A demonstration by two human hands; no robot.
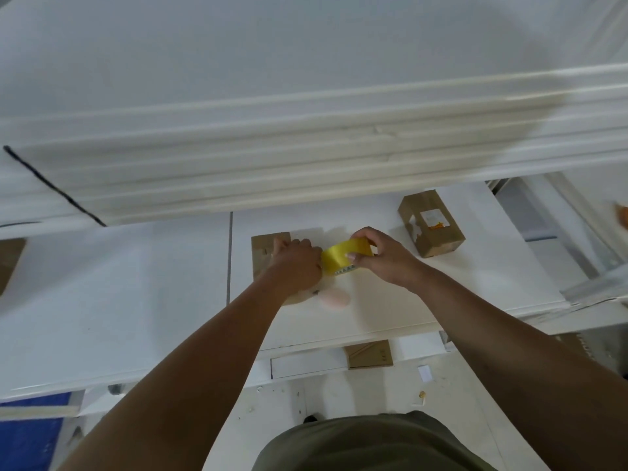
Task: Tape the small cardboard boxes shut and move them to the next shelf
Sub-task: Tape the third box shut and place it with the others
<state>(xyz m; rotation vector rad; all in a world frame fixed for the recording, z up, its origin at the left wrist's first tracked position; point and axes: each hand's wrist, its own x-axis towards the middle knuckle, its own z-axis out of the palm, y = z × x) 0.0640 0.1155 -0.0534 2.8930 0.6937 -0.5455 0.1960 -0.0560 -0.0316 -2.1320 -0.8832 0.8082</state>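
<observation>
A small brown cardboard box (263,253) lies on the white shelf (390,300), mostly covered by my left hand (297,261), whose curled fingers press on its top. My right hand (382,258) grips a yellow roll of tape (343,258) just to the right of the box, thumb on the roll's face and fingers over its far edge. The roll touches my left hand. Whether a strip of tape runs onto the box is hidden. A second small box (430,224) with a pale label stands farther right on the same shelf.
A pale pink object (334,297) lies by my left wrist. A higher white shelf edge (306,147) overhangs the back. Another cardboard box (368,355) sits on a lower level, and a brown piece (10,263) shows at the far left. A seam (230,253) splits the shelf.
</observation>
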